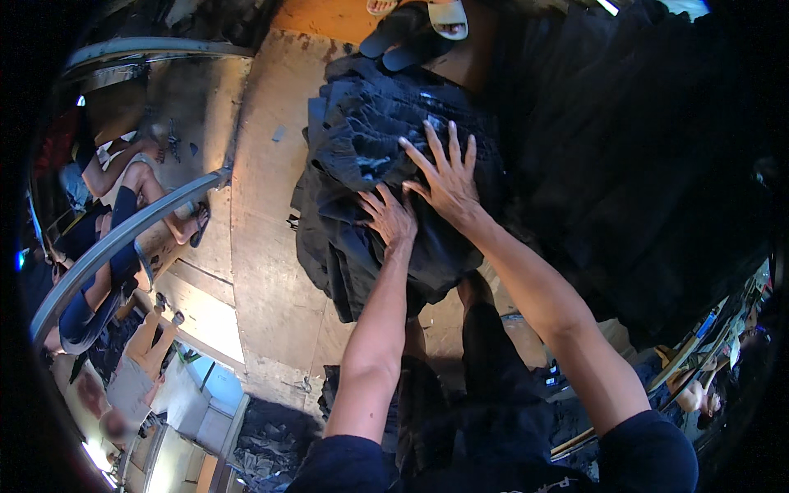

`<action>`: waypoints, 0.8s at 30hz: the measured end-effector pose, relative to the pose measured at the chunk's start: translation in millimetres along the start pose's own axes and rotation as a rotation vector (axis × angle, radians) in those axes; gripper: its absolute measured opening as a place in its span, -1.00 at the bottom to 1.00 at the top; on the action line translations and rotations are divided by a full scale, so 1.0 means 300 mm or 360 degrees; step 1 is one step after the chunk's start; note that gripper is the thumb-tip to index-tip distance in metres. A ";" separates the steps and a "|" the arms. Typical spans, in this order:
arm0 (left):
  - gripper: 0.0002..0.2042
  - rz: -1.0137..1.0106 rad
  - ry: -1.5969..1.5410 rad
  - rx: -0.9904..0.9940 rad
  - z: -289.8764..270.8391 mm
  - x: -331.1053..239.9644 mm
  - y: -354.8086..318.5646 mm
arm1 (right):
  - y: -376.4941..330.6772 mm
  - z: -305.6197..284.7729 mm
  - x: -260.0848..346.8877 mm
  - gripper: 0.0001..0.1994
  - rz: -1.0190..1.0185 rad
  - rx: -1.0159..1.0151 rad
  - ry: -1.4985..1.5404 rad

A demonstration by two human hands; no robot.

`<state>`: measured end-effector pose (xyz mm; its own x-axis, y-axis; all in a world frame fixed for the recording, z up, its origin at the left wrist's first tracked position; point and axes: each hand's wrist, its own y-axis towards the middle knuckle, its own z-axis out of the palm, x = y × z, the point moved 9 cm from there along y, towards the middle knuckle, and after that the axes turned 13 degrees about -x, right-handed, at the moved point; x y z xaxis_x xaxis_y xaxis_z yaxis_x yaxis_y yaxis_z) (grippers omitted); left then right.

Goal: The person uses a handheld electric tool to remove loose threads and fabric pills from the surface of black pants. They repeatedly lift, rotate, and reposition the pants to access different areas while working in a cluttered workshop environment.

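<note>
A stack of black garments with gathered, elastic-looking waistbands lies in front of me; whether they are shorts or long trousers I cannot tell. Flat on the top piece rests my left hand, its fingers spread. My right hand lies just right of it and a little farther off, fingers stretched wide across the gathered cloth. Both palms face down on the fabric, and neither hand grips anything.
To the right rises a large heap of dark cloth. Sandalled feet and dark slippers are beyond the stack. A metal rail crosses the left, past the wooden floor, with people sitting behind it. More dark cloth lies lower left.
</note>
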<state>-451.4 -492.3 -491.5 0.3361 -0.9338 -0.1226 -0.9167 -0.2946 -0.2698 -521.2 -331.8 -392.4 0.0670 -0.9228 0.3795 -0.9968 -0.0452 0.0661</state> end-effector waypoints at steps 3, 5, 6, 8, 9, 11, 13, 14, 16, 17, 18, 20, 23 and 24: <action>-0.21 0.0056 -0.0050 -0.0078 0.060 0.009 0.068 | 0.023 0.094 -0.028 -0.05 -0.0012 -0.0078 0.0032; -0.21 0.0044 -0.0007 -0.0084 0.108 -0.001 0.126 | 0.057 0.176 -0.060 -0.05 -0.0018 -0.0081 0.0036; -0.22 -0.0001 0.0062 -0.0015 0.138 -0.006 0.153 | 0.075 0.234 -0.097 -0.05 0.0020 0.0036 0.0013; -0.18 -0.0070 -0.0012 0.0065 0.169 -0.049 0.207 | 0.116 0.245 -0.135 -0.03 -0.0054 -0.0141 0.0020; -0.12 -0.0087 0.0035 0.0197 0.179 -0.069 0.214 | 0.125 0.247 -0.153 -0.04 -0.0052 -0.0136 0.0023; -0.04 -0.0151 -0.0025 0.0453 0.151 -0.099 0.201 | 0.131 0.235 -0.184 -0.06 -0.0002 0.0010 -0.0080; -0.03 -0.0075 -0.0144 0.0353 0.004 -0.132 0.185 | 0.144 0.160 -0.169 -0.08 0.0019 0.0039 -0.0019; -0.02 -0.0072 -0.0236 0.0382 -0.078 -0.122 0.153 | 0.141 0.136 -0.157 -0.08 0.0055 0.0199 -0.0064; -0.12 -0.0135 -0.0301 -0.0127 -0.330 -0.087 0.121 | 0.151 0.019 -0.094 -0.05 0.0012 0.0198 -0.0227; -0.11 0.0031 -0.0582 -0.0462 -0.465 -0.113 0.092 | 0.146 -0.077 -0.065 -0.07 0.0049 0.0008 -0.0072; -0.09 0.0250 -0.0873 -0.0855 -0.603 -0.133 0.053 | 0.107 -0.152 -0.037 -0.08 0.0109 -0.0067 0.0024; -0.02 0.0764 -0.0605 -0.0918 -0.668 -0.252 0.043 | -0.054 -0.349 -0.003 -0.16 0.0294 -0.0482 0.0338; 0.25 0.1039 -0.0144 -0.0446 -0.493 -0.383 0.159 | -0.480 -0.459 0.002 -0.11 0.1080 -0.0835 0.0842; 0.28 0.1003 -0.0036 -0.0223 -0.398 -0.400 0.213 | -0.620 -0.403 0.003 -0.05 0.1425 -0.0761 0.0989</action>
<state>-576.1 -423.3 -379.9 -0.2726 -0.9324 -0.2373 -0.9589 0.2836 -0.0127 -330.6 -278.0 -292.9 -0.5034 -0.2039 0.8396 -0.5915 0.7897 -0.1628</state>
